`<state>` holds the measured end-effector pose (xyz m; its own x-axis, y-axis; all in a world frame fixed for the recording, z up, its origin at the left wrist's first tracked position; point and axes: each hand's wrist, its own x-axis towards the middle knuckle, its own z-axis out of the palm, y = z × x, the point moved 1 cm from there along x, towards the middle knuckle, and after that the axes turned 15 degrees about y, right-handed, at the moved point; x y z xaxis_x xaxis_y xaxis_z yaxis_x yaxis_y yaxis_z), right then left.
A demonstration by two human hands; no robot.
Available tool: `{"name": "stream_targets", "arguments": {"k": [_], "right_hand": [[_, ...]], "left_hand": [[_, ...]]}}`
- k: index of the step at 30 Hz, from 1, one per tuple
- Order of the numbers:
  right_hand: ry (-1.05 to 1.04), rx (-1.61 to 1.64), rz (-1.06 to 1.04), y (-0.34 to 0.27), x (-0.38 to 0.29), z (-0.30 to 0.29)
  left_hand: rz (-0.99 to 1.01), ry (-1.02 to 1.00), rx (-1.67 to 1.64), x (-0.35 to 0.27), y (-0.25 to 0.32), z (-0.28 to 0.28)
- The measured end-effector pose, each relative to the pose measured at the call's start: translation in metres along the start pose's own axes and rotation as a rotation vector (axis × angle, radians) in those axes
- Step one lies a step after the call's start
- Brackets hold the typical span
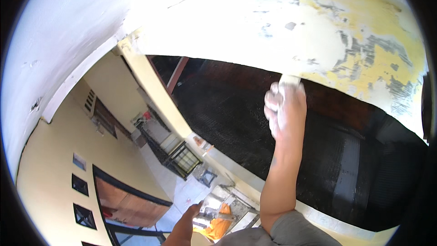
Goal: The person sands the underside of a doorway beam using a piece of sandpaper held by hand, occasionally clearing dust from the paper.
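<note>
My right hand (285, 104), coated in white powder or paste, is raised with bent fingers around a pale flat scraper-like piece (290, 79). That piece touches the lower edge of a patchy white and yellow wall face (317, 37). Low in the view, my left hand (197, 208) is near a board or tray with bright reflections (212, 202); whether it grips this is not clear. An orange cloth or bag (220, 223) lies beside it, with a metal-looking tool (225, 216) nearby.
A cream post (157, 89) stands left of a dark opening. Below are a pale ledge (235, 169), a small stool (206, 177) and a black-framed rack (184, 159) on the tiled floor. A wooden door (133, 203) is at lower left.
</note>
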<state>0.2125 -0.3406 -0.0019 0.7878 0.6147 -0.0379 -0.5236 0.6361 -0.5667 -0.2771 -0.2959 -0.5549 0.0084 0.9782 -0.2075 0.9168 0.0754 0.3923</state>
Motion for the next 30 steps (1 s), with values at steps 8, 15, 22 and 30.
{"name": "stream_targets", "arguments": {"k": [8,15,22,30], "right_hand": [[-0.113,0.038,-0.009,0.012,0.009,0.007],[-0.217,0.105,0.029,0.04,0.022,0.016],[-0.185,0.112,0.062,0.068,0.026,0.044],[-0.181,0.053,0.172,0.091,0.033,0.062]], "left_hand": [[-0.254,-0.248,0.106,0.008,-0.005,0.009],[-0.237,-0.257,0.163,0.006,-0.002,0.007],[-0.099,-0.122,0.027,0.004,0.002,0.005],[-0.244,-0.211,0.09,0.0,-0.002,0.011]]}}
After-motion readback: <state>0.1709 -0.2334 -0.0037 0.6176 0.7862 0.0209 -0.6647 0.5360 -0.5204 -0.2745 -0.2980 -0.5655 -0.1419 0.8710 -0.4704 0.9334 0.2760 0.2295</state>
